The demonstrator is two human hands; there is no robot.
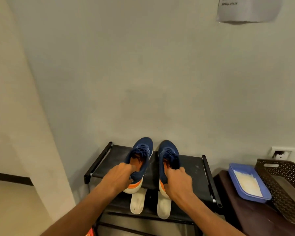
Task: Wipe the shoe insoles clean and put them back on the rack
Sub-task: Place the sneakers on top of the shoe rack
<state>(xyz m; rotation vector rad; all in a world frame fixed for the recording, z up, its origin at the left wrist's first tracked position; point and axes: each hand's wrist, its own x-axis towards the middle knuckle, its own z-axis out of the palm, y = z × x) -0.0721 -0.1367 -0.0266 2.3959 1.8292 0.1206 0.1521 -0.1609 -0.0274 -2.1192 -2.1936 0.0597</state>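
On top shelf of the rack [191, 167]: two blue shoes side by side, toes to the wall. Left hand [121, 176] grips the left shoe [141, 159] at the heel, fingers curled into the opening, thumb outside. Right hand [177, 183] grips the right shoe [169, 154] the same way at its heel collar.

The task's things are one shelf down: left insole [138, 203] and right insole [163, 207], both white and lying flat, near ends sticking out towards the camera, far ends hidden under the top shelf. Dark smudges show on the left one.

Handling, my read:
- Insoles look thin, light and floppy. They'll bend if lifted by one end.
- Best hold is a pinch at the exposed near end, then slide out. Support the middle while wiping.
- Surface likely grippy foam or fabric, not slippery, not fragile.
- Shoe heels overhang the shelf edge right above them, so mind the snag.

Wiping gear to the right: blue tray [232, 176] with something white, likely a cloth [247, 184], in it. Brown basket [283, 181] just beside it.
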